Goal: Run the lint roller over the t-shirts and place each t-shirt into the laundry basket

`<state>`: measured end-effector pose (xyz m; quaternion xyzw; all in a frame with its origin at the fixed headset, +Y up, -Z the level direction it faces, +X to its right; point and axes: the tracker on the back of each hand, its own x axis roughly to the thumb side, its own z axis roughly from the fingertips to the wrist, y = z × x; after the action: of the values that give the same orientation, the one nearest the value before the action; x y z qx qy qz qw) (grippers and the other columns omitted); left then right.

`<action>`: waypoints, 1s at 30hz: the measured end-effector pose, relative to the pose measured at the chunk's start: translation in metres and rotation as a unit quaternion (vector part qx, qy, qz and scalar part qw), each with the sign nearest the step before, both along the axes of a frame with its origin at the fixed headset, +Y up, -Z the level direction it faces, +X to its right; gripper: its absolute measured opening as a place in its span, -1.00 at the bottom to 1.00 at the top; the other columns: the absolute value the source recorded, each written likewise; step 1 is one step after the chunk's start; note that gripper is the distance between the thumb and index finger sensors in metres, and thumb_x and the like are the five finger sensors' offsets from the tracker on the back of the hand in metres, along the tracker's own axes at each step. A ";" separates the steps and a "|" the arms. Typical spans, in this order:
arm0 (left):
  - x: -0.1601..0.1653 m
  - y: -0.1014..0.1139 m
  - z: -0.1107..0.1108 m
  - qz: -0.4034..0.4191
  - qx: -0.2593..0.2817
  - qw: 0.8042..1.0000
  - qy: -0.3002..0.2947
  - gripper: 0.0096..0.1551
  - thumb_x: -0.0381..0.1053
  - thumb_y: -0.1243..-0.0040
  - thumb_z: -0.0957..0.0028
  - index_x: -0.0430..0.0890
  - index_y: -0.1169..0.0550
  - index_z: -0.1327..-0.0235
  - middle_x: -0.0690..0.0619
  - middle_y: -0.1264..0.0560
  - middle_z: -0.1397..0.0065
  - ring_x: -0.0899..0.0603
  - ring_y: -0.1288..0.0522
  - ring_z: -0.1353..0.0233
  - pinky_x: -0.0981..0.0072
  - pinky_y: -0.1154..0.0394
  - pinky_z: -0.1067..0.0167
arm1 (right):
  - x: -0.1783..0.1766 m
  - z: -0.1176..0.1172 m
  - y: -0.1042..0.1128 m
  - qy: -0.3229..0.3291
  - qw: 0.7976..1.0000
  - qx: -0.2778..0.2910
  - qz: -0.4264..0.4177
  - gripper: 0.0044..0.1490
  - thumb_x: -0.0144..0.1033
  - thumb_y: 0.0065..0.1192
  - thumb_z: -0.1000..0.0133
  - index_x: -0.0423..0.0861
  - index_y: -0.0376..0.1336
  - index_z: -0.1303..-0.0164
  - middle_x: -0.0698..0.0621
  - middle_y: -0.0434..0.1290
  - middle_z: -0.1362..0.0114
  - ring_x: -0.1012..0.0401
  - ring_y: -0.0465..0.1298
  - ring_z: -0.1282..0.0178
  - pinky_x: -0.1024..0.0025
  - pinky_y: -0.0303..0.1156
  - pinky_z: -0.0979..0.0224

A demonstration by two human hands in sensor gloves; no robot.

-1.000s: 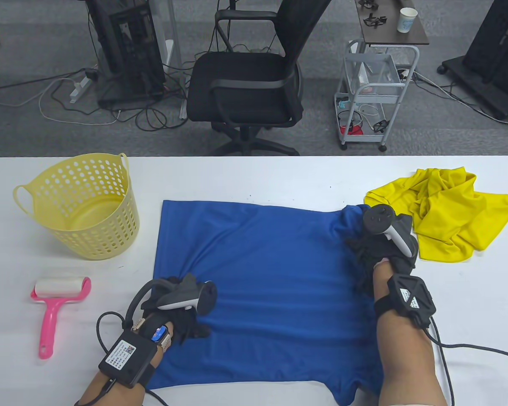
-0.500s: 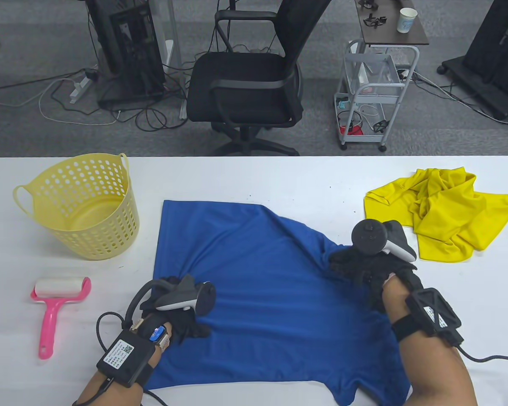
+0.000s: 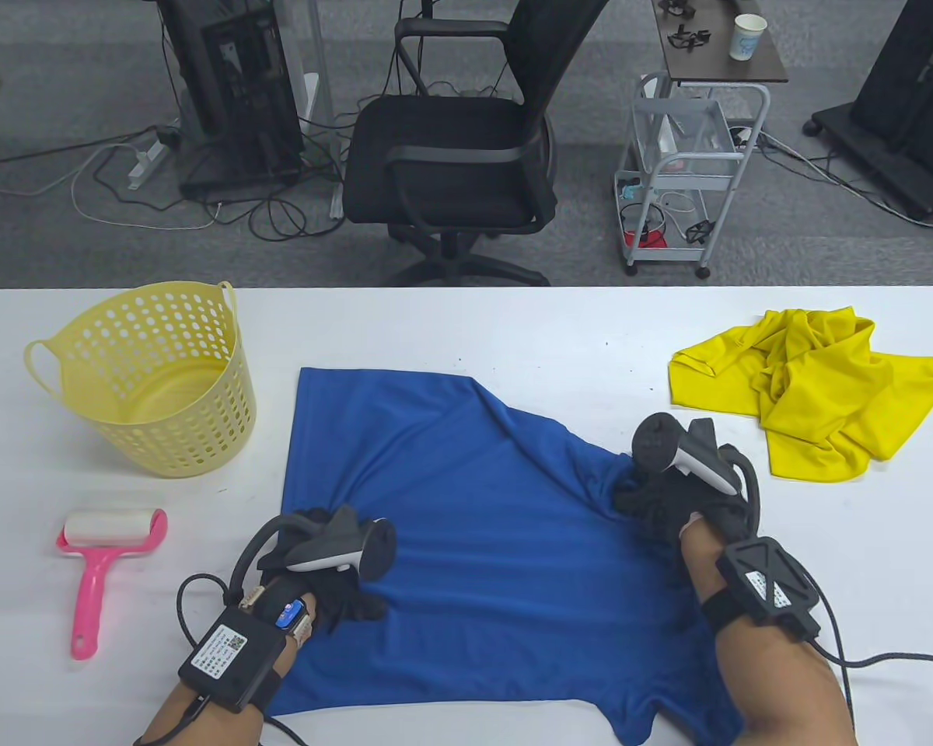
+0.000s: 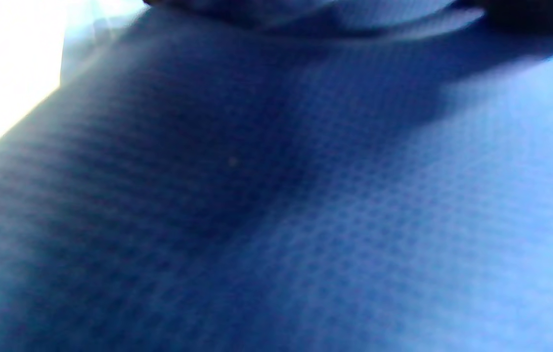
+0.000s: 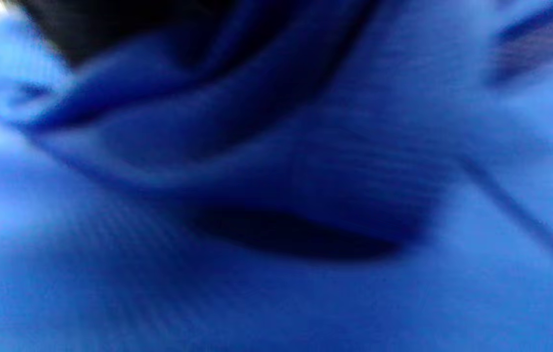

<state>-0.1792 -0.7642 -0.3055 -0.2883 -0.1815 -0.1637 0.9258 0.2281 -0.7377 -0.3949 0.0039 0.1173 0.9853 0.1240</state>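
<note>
I find no brand or wording I can read; the sticker on the left wrist unit [image 3: 221, 651] carries a printed code too small to make out.

Count on the white surface [image 3: 513, 326]: two t-shirts, one laundry basket, one lint roller. The blue t-shirt [image 3: 474, 559] lies spread at the centre front, its far right corner pulled in toward the middle so that the cloth folds and ridges there. The yellow t-shirt [image 3: 812, 385] lies crumpled at the far right, apart from the blue one. The yellow laundry basket [image 3: 202, 435] stands upright at the far left with nothing visible inside. The pink lint roller [image 3: 97, 563] lies flat in front of the basket, handle toward me, untouched by either hand.

My left hand [image 3: 323, 571] rests on the blue t-shirt near its left edge; I cannot tell how its fingers lie. My right hand [image 3: 669, 489] has its fingers curled into a bunch of the blue cloth at the gathered right side. Both wrist views show only blurred blue fabric.
</note>
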 end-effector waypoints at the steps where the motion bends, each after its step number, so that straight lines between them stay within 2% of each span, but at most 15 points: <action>1: 0.000 0.000 0.000 0.000 0.000 1.000 0.000 0.24 0.53 0.03 0.40 -0.03 0.15 -0.41 -0.28 0.07 -0.56 -0.50 0.00 -0.57 -0.51 0.04 -0.43 | 0.001 0.001 0.004 -0.005 0.999 0.039 -0.010 -0.35 -0.02 0.23 -0.07 -0.11 0.34 -0.29 -0.25 0.29 -0.46 -0.27 0.23 -0.52 -0.49 0.00 -0.47; 2: 0.000 0.000 0.000 0.000 0.000 1.000 0.000 0.24 0.53 0.03 0.39 -0.03 0.15 -0.41 -0.28 0.08 -0.56 -0.50 0.01 -0.57 -0.51 0.04 -0.43 | 0.003 0.000 0.019 0.008 0.991 0.128 -0.029 -0.38 -0.04 0.27 -0.01 -0.11 0.42 -0.20 -0.20 0.49 -0.30 -0.22 0.46 -0.35 -0.34 0.27 -0.39; 3: 0.000 0.000 0.000 0.001 0.000 1.000 0.000 0.24 0.53 0.03 0.39 -0.03 0.15 -0.41 -0.29 0.08 -0.56 -0.50 0.01 -0.57 -0.51 0.04 -0.43 | 0.006 -0.004 0.029 0.010 0.991 0.126 -0.030 -0.41 -0.05 0.26 -0.03 -0.10 0.43 -0.17 -0.12 0.58 -0.17 -0.12 0.58 -0.19 -0.20 0.41 -0.33; 6: 0.000 0.000 0.000 -0.002 0.000 1.000 0.000 0.24 0.53 0.03 0.40 -0.03 0.15 -0.41 -0.29 0.07 -0.56 -0.50 0.00 -0.57 -0.51 0.04 -0.43 | 0.040 -0.010 0.062 -0.155 0.954 0.255 -0.038 -0.33 -0.10 0.17 -0.11 -0.10 0.20 -0.41 -0.13 0.38 -0.38 -0.13 0.40 -0.41 -0.24 0.27 -0.45; 8: 0.001 0.000 0.000 -0.005 0.000 1.000 0.001 0.24 0.53 0.04 0.40 -0.03 0.15 -0.41 -0.28 0.07 -0.56 -0.50 0.00 -0.57 -0.51 0.03 -0.43 | 0.061 -0.023 0.064 -0.189 0.962 0.180 -0.075 0.17 0.05 0.15 -0.07 -0.18 -0.40 -0.53 -0.29 -0.33 -0.59 -0.32 -0.13 -0.62 -0.49 -0.10 -0.47; 9: 0.001 0.000 0.000 -0.006 0.001 1.000 0.000 0.24 0.53 0.04 0.40 -0.03 0.15 -0.41 -0.29 0.07 -0.56 -0.50 0.00 -0.58 -0.51 0.03 -0.43 | 0.065 -0.023 0.064 -0.195 0.969 0.115 -0.101 0.21 0.09 0.09 -0.11 -0.22 -0.51 -0.51 -0.32 -0.44 -0.57 -0.35 -0.24 -0.62 -0.53 -0.20 -0.48; 11: 0.001 0.000 0.000 -0.005 0.002 1.000 0.000 0.24 0.54 0.04 0.40 -0.03 0.15 -0.41 -0.29 0.07 -0.56 -0.50 0.00 -0.58 -0.50 0.02 -0.43 | 0.066 -0.021 0.062 -0.178 0.966 0.129 -0.135 0.18 0.05 0.07 -0.15 -0.20 -0.51 -0.52 -0.31 -0.45 -0.58 -0.33 -0.26 -0.63 -0.51 -0.23 -0.49; 15: 0.003 0.000 0.000 -0.009 0.004 1.000 -0.004 0.23 0.54 0.02 0.39 -0.04 0.12 -0.42 -0.29 0.04 -0.56 -0.51 -0.04 -0.57 -0.50 0.00 -0.43 | 0.057 -0.009 0.056 -0.150 0.960 0.212 -0.109 -0.05 -0.07 0.07 -0.11 -0.19 -0.21 -0.55 -0.29 -0.07 -0.58 -0.28 0.11 -0.56 -0.35 0.08 -0.49; 17: 0.003 -0.001 0.000 -0.008 0.008 1.000 -0.006 0.22 0.54 0.03 0.38 -0.04 0.11 -0.42 -0.29 0.02 -0.56 -0.51 -0.05 -0.57 -0.50 -0.02 -0.43 | 0.047 -0.005 0.047 -0.093 0.979 0.158 -0.091 -0.18 -0.05 0.06 -0.10 -0.21 0.05 -0.49 -0.26 0.26 -0.46 -0.22 0.42 -0.38 -0.24 0.31 -0.40; 18: 0.003 -0.001 0.000 -0.009 0.008 1.000 -0.007 0.22 0.54 0.03 0.38 -0.04 0.11 -0.42 -0.30 0.02 -0.56 -0.51 -0.05 -0.57 -0.50 -0.02 -0.43 | 0.039 -0.002 0.037 -0.067 0.992 0.063 -0.082 -0.15 0.02 0.07 -0.08 -0.24 0.10 -0.48 -0.30 0.29 -0.45 -0.27 0.43 -0.36 -0.28 0.30 -0.38; 20: 0.001 -0.001 0.001 -0.006 0.004 1.000 -0.004 0.23 0.54 0.04 0.37 -0.03 0.13 -0.42 -0.29 0.04 -0.57 -0.51 -0.03 -0.58 -0.50 -0.01 -0.43 | 0.026 0.013 0.008 -0.029 0.980 -0.193 -0.030 0.13 0.28 -0.02 -0.09 -0.19 -0.24 -0.62 -0.40 -0.15 -0.61 -0.44 0.04 -0.57 -0.48 0.03 -0.47; 22: 0.001 -0.002 0.001 -0.005 -0.007 1.000 0.000 0.25 0.55 0.04 0.36 -0.03 0.17 -0.43 -0.30 0.08 -0.58 -0.51 0.00 -0.59 -0.49 0.00 -0.44 | 0.024 0.022 -0.014 -0.010 0.961 -0.275 0.011 0.23 0.36 -0.08 -0.08 -0.14 -0.48 -0.56 -0.39 -0.49 -0.55 -0.46 -0.29 -0.55 -0.55 -0.09 -0.44; 24: 0.001 -0.002 0.001 -0.007 -0.012 1.000 0.000 0.27 0.56 0.03 0.36 -0.04 0.19 -0.43 -0.31 0.10 -0.58 -0.52 0.01 -0.59 -0.48 -0.02 -0.44 | 0.027 0.030 -0.037 -0.018 0.966 -0.254 0.052 0.25 0.36 -0.06 -0.03 -0.03 -0.62 -0.41 -0.26 -0.70 -0.43 -0.36 -0.52 -0.47 -0.58 -0.27 -0.37; 26: 0.002 -0.002 0.001 -0.012 -0.023 1.000 0.000 0.32 0.57 0.01 0.39 -0.05 0.21 -0.43 -0.32 0.12 -0.58 -0.53 0.02 -0.58 -0.46 -0.04 -0.44 | 0.033 0.033 -0.046 0.016 0.966 -0.257 0.040 0.25 0.44 -0.27 0.03 -0.01 -0.77 -0.29 -0.23 -0.84 -0.33 -0.33 -0.67 -0.38 -0.57 -0.41 -0.28; 30: 0.001 0.007 -0.003 0.000 0.009 1.000 -0.008 0.30 0.58 -0.02 0.41 0.01 0.12 -0.49 -0.27 0.01 -0.61 -0.46 -0.09 -0.58 -0.42 -0.11 -0.43 | 0.038 0.039 -0.038 -0.002 0.979 -0.202 0.010 0.23 0.40 -0.18 0.03 0.02 -0.67 -0.37 -0.19 -0.77 -0.41 -0.26 -0.65 -0.46 -0.53 -0.49 -0.31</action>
<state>-0.1779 -0.7577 -0.3087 -0.2791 -0.1870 -0.1675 0.9269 0.2663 -0.7752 -0.3557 -0.0246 0.3140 0.9424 0.1122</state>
